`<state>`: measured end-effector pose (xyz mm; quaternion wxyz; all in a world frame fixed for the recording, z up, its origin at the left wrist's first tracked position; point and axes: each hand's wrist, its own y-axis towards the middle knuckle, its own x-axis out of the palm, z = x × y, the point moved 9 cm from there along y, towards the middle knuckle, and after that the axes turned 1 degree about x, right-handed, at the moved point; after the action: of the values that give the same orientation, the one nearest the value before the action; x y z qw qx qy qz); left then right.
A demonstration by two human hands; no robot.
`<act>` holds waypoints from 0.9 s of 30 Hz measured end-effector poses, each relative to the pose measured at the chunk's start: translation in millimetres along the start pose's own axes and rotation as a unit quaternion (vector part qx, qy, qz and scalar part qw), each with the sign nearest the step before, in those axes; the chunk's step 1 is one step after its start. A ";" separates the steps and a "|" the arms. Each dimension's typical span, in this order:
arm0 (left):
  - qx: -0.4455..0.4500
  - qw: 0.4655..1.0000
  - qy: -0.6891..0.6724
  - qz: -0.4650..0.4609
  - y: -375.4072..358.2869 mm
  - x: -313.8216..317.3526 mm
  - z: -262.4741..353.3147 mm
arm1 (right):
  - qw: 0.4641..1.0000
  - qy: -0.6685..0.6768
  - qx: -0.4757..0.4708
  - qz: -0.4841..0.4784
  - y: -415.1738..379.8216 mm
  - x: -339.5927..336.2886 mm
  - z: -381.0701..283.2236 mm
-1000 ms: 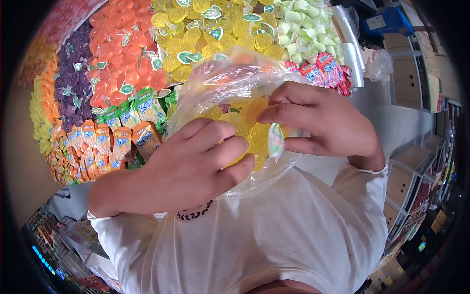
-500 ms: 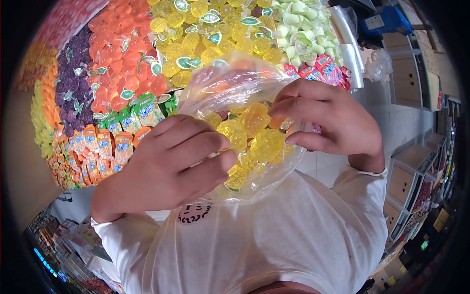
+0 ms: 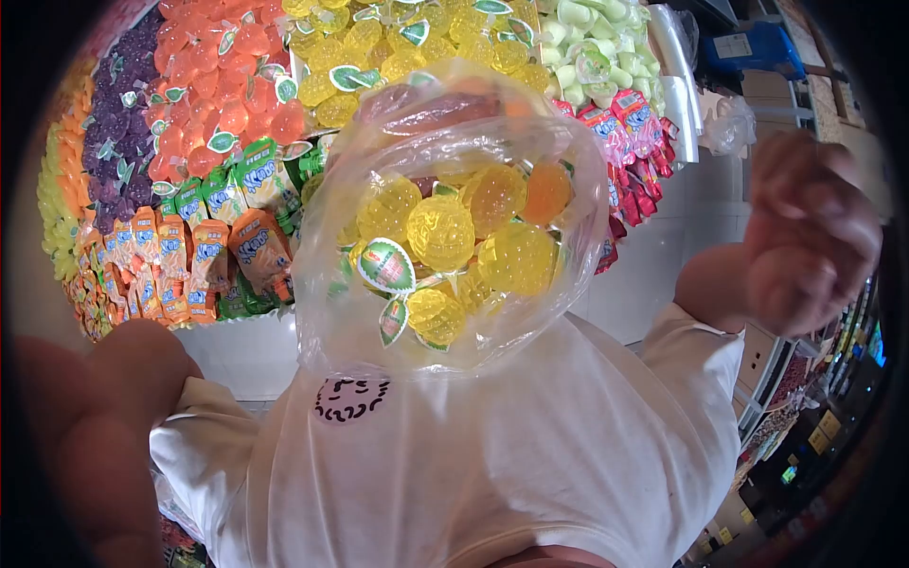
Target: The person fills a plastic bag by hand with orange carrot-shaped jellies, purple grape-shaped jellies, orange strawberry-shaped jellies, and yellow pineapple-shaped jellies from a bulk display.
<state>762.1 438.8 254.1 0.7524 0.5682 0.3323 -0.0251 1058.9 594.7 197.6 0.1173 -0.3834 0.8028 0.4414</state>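
A clear plastic bag (image 3: 445, 237) filled with yellow and orange jelly cups hangs in front of my white shirt (image 3: 492, 454), in the middle of the view. My left hand (image 3: 90, 445) is a blur at the lower left, close to the camera and away from the bag's body. At the right edge, my right hand (image 3: 814, 237) is raised and blurred, with its fingers curled. No film is visible between either hand and the bag, so I cannot tell what holds it up.
Behind the bag is a display of jelly cups (image 3: 218, 85) sorted by colour: purple, red, yellow and green. Orange and green packets (image 3: 199, 246) and red packets (image 3: 630, 142) line its near edge. Shelves (image 3: 805, 398) stand at the right.
Both hands have come off the bag's front and swung apart, left hand down-left, right hand out to the right. The bag now shows fully and sits higher.
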 end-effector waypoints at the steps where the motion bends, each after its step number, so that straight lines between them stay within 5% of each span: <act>1: 0.004 1.000 -0.002 -0.008 2.8 2.3 1.5 | 0.998 0.009 -0.041 0.036 4.9 -14.5 -15.8; 7: 0.029 0.999 -0.003 -0.034 9.9 9.5 10.8 | 0.987 0.012 -0.137 0.078 17.6 -35.6 -58.4; 27: -0.036 0.992 0.083 -0.086 5.4 9.7 0.9 | 0.978 -0.021 -0.143 0.152 -3.7 -46.9 -54.7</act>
<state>772.3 443.2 253.6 0.7375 0.5102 0.4413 -0.0305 1101.6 573.8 251.8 0.0094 -0.2600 0.7775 0.5725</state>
